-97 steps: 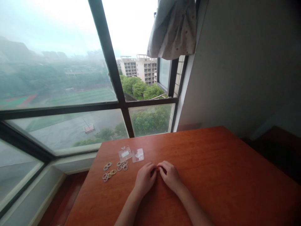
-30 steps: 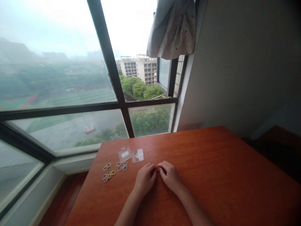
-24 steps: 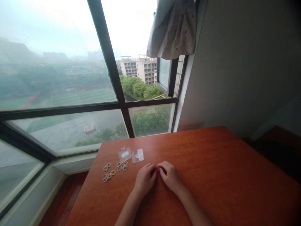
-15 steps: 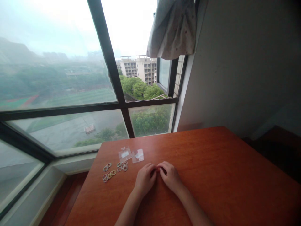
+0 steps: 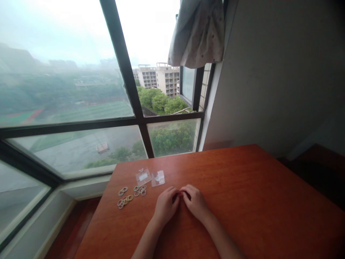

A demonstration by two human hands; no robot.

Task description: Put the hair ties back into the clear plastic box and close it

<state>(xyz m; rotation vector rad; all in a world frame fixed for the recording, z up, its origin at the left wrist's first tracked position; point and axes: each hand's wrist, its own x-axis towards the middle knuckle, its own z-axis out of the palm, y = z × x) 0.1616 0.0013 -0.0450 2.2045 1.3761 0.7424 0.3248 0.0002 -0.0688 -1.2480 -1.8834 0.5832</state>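
Note:
My left hand (image 5: 165, 207) and my right hand (image 5: 196, 202) rest on the reddish wooden table (image 5: 256, 201), fingertips meeting in a pinch. A tiny reddish thing shows between the fingertips, too small to name. Left of my hands lie several small rubber bands: one cluster (image 5: 140, 190), a pair (image 5: 123, 190) and a yellowish group (image 5: 124, 201). Beyond them sit two small clear plastic bags (image 5: 150, 177).
A large window with dark frames (image 5: 129, 86) runs behind the table, above a low pale ledge (image 5: 88, 181). A bunched curtain (image 5: 198, 32) hangs at the top. A grey wall (image 5: 275, 72) stands on the right. The table's left edge drops to the floor.

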